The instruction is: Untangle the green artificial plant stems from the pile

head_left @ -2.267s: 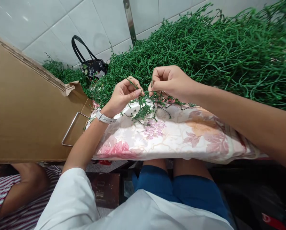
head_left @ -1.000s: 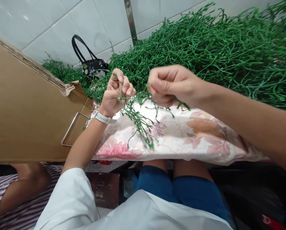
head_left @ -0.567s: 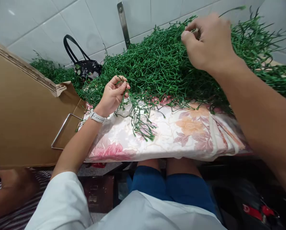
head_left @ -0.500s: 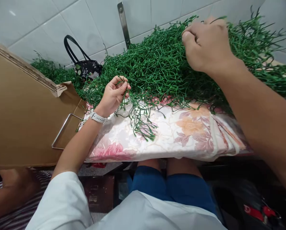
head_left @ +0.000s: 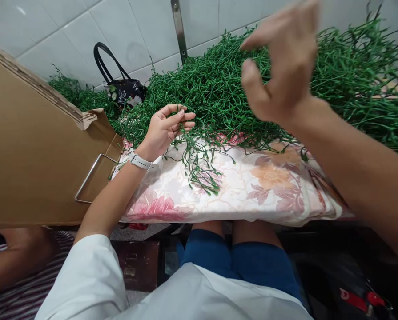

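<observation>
White cloth printed with pink and orange flowers spreads just beyond the blue shorts, and a small bunch of green stems trails down over its middle, forked tips toward the wearer. The upper ends run up to the left hand, where thumb and forefinger are pinched together on thin stems and the other fingers stretch out, slightly parted. The bunch looks very light and limp, springy rather than stiff, and I would expect the strands to snag on one another more than slip; whether they are plastic or plant I cannot tell. Its gathered upper ends seem the best hold, with a light fingertip pinch, since the fine branching tips could bend or catch. Farther out, the right hand is raised over the big green heap, blurred, its thumb and forefinger well apart with nothing visible between them; how the remaining fingers lie I cannot tell. That heap covers the far side of the cloth in a dense tangle, so a single strand would probably come away more cleanly if drawn slowly by a loose end. Behind it, a dark flowered handbag sits near the tiled wall.
</observation>
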Tool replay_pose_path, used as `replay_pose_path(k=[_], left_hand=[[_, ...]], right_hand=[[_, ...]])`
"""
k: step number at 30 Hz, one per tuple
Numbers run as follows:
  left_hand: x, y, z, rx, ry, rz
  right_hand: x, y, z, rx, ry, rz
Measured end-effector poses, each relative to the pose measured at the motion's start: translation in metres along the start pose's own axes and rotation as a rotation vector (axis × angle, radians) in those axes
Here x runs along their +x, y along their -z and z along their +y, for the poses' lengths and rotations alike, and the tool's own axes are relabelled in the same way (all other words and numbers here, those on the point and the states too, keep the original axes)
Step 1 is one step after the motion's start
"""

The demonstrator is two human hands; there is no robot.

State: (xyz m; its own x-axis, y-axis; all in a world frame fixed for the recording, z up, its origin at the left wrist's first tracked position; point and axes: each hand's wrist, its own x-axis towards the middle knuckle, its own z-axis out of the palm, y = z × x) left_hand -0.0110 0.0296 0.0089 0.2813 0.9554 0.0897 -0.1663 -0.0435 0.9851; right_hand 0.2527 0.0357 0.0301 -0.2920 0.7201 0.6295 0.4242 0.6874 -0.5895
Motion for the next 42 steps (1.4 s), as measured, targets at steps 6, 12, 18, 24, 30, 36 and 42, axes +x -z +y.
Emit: replay_pose_path(k=[6, 12, 18, 24, 30, 36, 42], left_hand=[[-0.001, -0.002, -0.006, -0.033, -0.080, -0.033], [-0.008, -0.010, -0.010, -0.004, -0.141, -0.116], [-0.008, -0.010, -0.017, 0.099, -0.155, -0.151], [-0.007, -0.009, -0.017, 0.065, -0.173, -0.173], [-0.002, -0.010, -0.019, 0.080, -0.253, -0.064], [-0.004, -0.011, -0.017, -0.018, -0.216, -0.191], [-0.003, -0.008, -0.017, -0.121, -0.043, -0.229]], right_hand=[[-0.021, -0.067, 0.009, -0.013, 0.276, -0.124], [-0.030, -0.086, 0.009, 0.195, 0.240, -0.145], [-0.031, -0.086, 0.005, 0.566, 0.090, -0.258], [-0.031, -0.088, 0.002, 0.527, 0.022, -0.248], [-0.031, -0.085, 0.003, 0.305, 0.136, -0.201], [-0.030, -0.085, 0.006, 0.310, 0.196, -0.278], [-0.027, -0.079, 0.002, 0.484, 0.163, -0.438]])
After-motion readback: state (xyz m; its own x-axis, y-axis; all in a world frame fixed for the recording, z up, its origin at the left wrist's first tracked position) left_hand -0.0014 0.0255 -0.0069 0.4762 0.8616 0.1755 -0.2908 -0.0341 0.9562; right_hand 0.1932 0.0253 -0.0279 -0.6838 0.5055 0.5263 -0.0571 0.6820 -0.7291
